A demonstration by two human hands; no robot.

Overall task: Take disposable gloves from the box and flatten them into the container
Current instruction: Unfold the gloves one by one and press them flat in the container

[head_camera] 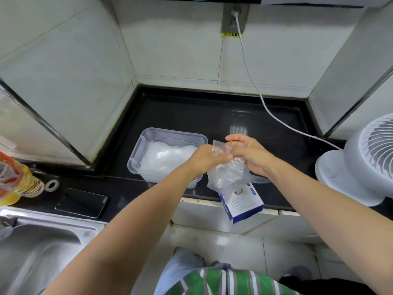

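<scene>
A clear plastic container (136,152) stands on the black counter and holds a pile of flattened clear gloves (168,156). A blue and white glove box (244,204) sits at the counter's front edge, with clear gloves bulging out of its top. Just above it, my left hand (205,159) and my right hand (248,152) both pinch a crumpled clear glove (227,169) between them. The glove hangs down toward the box opening. My left hand hovers over the container's right end.
A white fan (365,158) stands at the right, its white cable (261,99) running up to a wall socket. A black phone (81,202) lies left of the container, near a steel sink (42,241) and an oil bottle (17,179).
</scene>
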